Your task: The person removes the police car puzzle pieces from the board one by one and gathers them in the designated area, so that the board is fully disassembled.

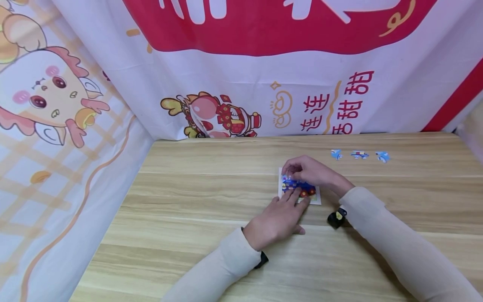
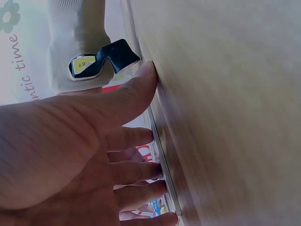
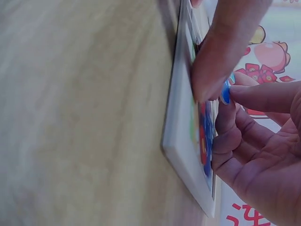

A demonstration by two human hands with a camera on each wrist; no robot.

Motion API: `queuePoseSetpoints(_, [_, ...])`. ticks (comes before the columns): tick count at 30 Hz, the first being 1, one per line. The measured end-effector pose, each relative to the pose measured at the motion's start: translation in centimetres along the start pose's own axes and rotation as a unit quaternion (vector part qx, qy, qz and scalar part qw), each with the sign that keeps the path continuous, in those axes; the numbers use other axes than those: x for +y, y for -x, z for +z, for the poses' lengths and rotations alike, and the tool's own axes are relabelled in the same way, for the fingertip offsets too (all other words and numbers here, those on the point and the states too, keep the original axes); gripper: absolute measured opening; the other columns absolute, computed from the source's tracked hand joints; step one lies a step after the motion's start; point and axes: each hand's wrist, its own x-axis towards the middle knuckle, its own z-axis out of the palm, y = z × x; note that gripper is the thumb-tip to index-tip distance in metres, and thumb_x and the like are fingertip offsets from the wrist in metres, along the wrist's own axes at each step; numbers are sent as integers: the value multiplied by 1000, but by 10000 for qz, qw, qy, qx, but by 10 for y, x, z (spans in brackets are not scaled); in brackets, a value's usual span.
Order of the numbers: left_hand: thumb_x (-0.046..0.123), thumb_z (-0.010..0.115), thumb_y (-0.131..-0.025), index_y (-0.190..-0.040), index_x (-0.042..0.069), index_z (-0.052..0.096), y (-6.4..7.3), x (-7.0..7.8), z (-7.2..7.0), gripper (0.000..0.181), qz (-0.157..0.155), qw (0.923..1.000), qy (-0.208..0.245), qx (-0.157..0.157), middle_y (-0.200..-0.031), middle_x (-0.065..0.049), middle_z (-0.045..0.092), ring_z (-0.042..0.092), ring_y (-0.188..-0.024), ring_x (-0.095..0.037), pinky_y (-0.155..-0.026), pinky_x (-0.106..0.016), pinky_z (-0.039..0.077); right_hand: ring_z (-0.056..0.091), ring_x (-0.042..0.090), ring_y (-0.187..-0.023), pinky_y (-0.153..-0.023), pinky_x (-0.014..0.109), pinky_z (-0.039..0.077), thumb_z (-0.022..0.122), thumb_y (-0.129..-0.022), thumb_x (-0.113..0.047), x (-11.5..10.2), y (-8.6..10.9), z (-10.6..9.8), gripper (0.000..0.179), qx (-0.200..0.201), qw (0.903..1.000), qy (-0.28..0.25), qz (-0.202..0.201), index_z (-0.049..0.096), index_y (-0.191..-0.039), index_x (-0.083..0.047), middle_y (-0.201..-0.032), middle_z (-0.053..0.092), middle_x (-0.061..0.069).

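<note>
A small jigsaw puzzle [image 1: 318, 199] in a white tray lies flat on the table, its picture showing blue, red and yellow parts. My left hand [image 1: 277, 220] reaches over its near edge, with extended fingertips resting on it; in the left wrist view the thumb of that hand [image 2: 89, 141] is spread toward the table top. From the right, my right hand [image 1: 312, 171] bends over the far part of the puzzle. The right wrist view has its thumb and index finger pinching a blue puzzle piece [image 3: 225, 93] just above the tray, partly covered by fingers.
Three loose puzzle pieces lie in a row at the back right: a left one [image 1: 336, 154], a middle one [image 1: 359, 154] and a right one [image 1: 383, 157]. The wooden table [image 1: 196, 188] meets a printed cloth [image 1: 241, 71] behind and another at the left.
</note>
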Motion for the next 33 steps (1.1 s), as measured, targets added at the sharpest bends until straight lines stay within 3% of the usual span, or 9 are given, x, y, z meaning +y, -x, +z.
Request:
queuePoseSetpoints(8, [50,65,-100,-167,22,30,0,-1,-2,80,-7,10000,28,-25,-175,-9,21,23,-162,-28,-123,-50,37,60,26,-104,-95,41,48,56,-103,-2,0,9,-11,27,392,9989,-19,254,74,-120,-11,-113,70,9])
queuePoseSetpoints(14, [50,66,-99,-166,24,32,1,0,-1,80,-73,10000,23,-19,-176,-8,21,23,-162,-27,-124,-49,36,62,28,-110,-102,50,48,57,-102,-3,5,20,-21,26,682,9973,156,207,74,-121,-9,-116,72,10])
queuePoseSetpoints(24, [51,66,-99,-166,24,32,1,0,-2,80,-73,10000,65,11,-176,-7,22,23,-162,-27,-124,-49,36,61,26,-108,-92,38,48,59,-106,-13,18,40,-40,22,817,9950,386,424,74,-121,-14,-117,71,8])
queuePoseSetpoints(33, [51,67,-99,-166,24,32,1,0,0,80,-91,10000,38,14,-176,-7,22,23,-162,-27,-125,-48,35,59,27,-106,-89,38,48,56,-108,-17,33,55,-58,23,896,9922,581,645,73,-123,-15,-119,69,9])
